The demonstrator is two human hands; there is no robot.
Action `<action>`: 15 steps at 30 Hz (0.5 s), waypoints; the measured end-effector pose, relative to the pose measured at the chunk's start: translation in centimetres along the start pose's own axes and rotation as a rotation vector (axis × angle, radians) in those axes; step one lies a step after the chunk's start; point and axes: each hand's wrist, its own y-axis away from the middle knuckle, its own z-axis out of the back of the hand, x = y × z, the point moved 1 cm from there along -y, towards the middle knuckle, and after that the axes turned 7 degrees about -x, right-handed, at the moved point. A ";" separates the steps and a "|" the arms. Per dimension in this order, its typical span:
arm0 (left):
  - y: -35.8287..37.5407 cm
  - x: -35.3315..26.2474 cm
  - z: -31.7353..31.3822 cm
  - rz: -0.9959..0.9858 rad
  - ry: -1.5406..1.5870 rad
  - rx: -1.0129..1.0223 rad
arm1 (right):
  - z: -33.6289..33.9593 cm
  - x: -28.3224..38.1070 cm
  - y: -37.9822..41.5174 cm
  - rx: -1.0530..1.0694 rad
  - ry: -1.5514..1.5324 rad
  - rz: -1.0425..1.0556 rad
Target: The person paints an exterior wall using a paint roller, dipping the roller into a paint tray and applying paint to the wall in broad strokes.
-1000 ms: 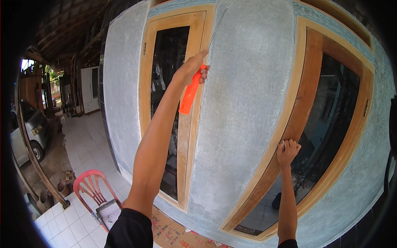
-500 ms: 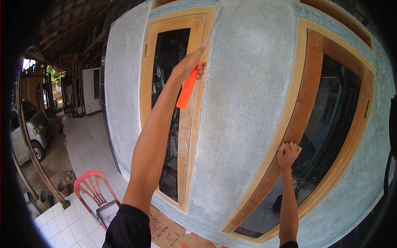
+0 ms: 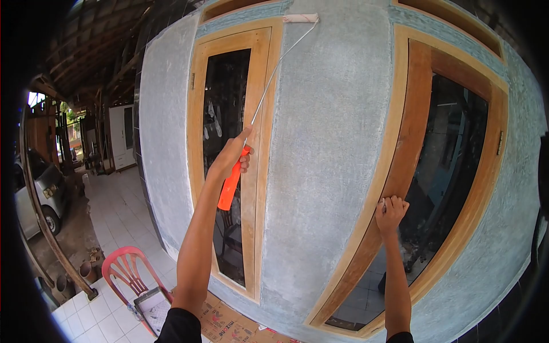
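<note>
My left hand (image 3: 230, 155) is closed around the orange handle of a paint roller (image 3: 230, 191). Its long thin metal rod runs up to the pale roller sleeve (image 3: 300, 18), which is against the upper part of the grey wall (image 3: 326, 143), beside the left wooden frame's top corner. My right hand (image 3: 392, 215) is curled into a fist at the edge of the brown wooden door (image 3: 410, 140) with dark glass. A small bit of something shows at its fingers, but what they grip is hidden.
A red plastic chair (image 3: 127, 264) stands lower left, with a paint tray (image 3: 155, 308) on it. Flattened cardboard (image 3: 229, 326) covers the floor along the wall. A narrow glazed window (image 3: 226, 103) is on the left. Farther left are a wooden post (image 3: 48, 220) and a parked car (image 3: 48, 191).
My left hand has come down with the paint roller, and the roller sleeve has dropped into view at the top of the wall. My right hand stays at the door edge.
</note>
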 end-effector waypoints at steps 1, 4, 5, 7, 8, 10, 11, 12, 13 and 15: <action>-1.1 -1.1 0.0 -0.031 0.002 0.011 | 0.0 0.0 0.1 0.015 0.003 -0.005; -3.3 -6.7 0.0 -0.098 -0.025 0.028 | -0.2 -0.1 0.2 -0.013 -0.002 0.002; -4.4 -8.5 0.0 -0.123 -0.039 0.036 | -0.2 0.0 0.2 -0.013 -0.001 0.002; -5.8 -11.3 0.1 -0.148 -0.050 0.046 | -0.1 0.0 0.1 -0.013 0.003 0.003; -6.0 -12.3 0.1 -0.162 -0.059 0.054 | -0.1 0.0 0.1 -0.010 0.005 0.003; -5.9 -12.8 0.3 -0.165 -0.082 0.046 | -0.1 -0.1 0.2 0.006 0.001 -0.007; -5.5 -12.3 0.5 -0.162 -0.083 0.047 | -0.1 0.0 0.2 0.008 0.001 -0.009; -4.7 -11.2 0.8 -0.149 -0.078 0.028 | 0.0 0.0 0.1 0.010 -0.002 -0.013; -3.7 -10.0 1.0 -0.136 -0.077 0.010 | 0.0 0.1 0.1 0.010 -0.003 -0.021; -1.3 -6.4 1.7 -0.085 -0.089 -0.003 | 0.0 0.2 0.1 0.006 -0.002 -0.023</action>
